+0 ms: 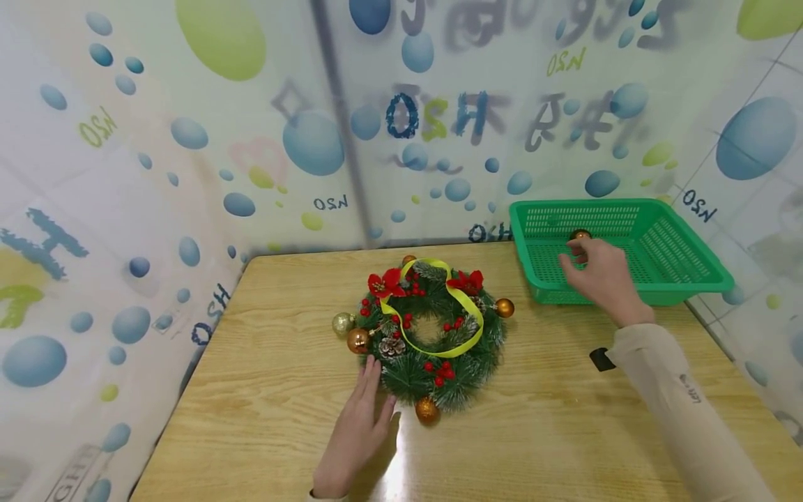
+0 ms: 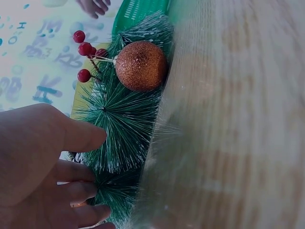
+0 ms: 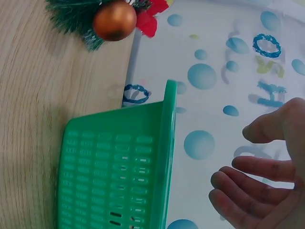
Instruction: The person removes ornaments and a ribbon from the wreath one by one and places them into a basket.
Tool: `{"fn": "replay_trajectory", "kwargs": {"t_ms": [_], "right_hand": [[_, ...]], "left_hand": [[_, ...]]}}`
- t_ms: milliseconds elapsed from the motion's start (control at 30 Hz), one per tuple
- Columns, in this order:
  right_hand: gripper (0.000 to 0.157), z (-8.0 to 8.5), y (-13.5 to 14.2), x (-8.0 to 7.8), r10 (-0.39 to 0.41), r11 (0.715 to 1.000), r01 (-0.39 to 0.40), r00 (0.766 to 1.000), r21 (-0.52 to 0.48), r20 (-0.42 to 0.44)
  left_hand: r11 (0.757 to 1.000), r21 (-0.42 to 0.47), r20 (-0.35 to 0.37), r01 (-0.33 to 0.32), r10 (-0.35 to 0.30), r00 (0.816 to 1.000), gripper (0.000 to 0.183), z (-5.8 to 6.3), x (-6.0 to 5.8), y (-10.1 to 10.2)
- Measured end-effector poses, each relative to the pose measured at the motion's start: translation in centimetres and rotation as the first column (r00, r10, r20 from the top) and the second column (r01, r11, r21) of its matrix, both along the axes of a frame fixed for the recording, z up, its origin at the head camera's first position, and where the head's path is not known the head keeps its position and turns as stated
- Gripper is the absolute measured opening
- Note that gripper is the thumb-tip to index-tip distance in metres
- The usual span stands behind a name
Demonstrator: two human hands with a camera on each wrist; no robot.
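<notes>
A green Christmas wreath [image 1: 461, 390] lies on the table, with red berries, a pinecone [image 1: 392, 346], red flowers [image 1: 385, 284] and a loose yellow ribbon [image 1: 467, 303] across it. Several baubles sit around its rim, among them a glittery copper one [image 2: 141, 66]. My left hand [image 1: 354, 429] rests at the wreath's lower left edge, its fingers extended against the needles. Over the green basket [image 1: 684, 286] hovers my right hand [image 1: 599, 275], thumb and fingers apart and holding nothing. Just behind its fingertips, a copper bauble [image 1: 580, 234] shows inside the basket.
A small black piece [image 1: 602, 359] lies near my right sleeve. The wooden table [image 1: 270, 390] meets a patterned sheet [image 1: 251, 139] at the back and sides. The basket stands at the table's far right corner.
</notes>
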State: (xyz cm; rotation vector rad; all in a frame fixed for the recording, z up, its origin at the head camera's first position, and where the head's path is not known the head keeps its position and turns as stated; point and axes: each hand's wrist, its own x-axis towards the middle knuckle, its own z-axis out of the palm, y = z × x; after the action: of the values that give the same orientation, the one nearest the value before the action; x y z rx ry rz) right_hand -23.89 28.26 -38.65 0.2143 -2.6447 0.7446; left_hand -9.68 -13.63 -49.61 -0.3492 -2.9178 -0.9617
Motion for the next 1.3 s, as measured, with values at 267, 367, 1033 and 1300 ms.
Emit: {"fn": "replay_trajectory", "kwargs": {"t_ms": [267,367,1033,1300], "right_hand": [[0.036,-0.1,-1.3,0.5,0.023,1.000,-0.023,1.000,-0.012,-0.011],[0.036,-0.1,-1.8,0.7,0.039,0.999,-0.039,0.999,-0.001,-0.022],[0.030,-1.3,-5.3,1.6,0.095,0.995,-0.094,0.995,0.019,-0.032],[0.032,-2.4,-6.9,1.7,0.114,0.993,-0.114,0.993,-0.007,0.003]], "left_hand": [[1.000,0.002,-0.018,0.002,-0.002,1.000,0.070,-0.2,0.1,-0.1],[1.000,0.001,-0.018,0.004,-0.004,1.000,0.070,-0.2,0.0,-0.1],[1.000,0.016,0.018,0.003,-0.003,1.000,0.071,0.0,0.1,-0.2],[1.000,0.013,0.017,0.003,-0.003,1.000,0.071,0.0,0.1,-0.1]]}}
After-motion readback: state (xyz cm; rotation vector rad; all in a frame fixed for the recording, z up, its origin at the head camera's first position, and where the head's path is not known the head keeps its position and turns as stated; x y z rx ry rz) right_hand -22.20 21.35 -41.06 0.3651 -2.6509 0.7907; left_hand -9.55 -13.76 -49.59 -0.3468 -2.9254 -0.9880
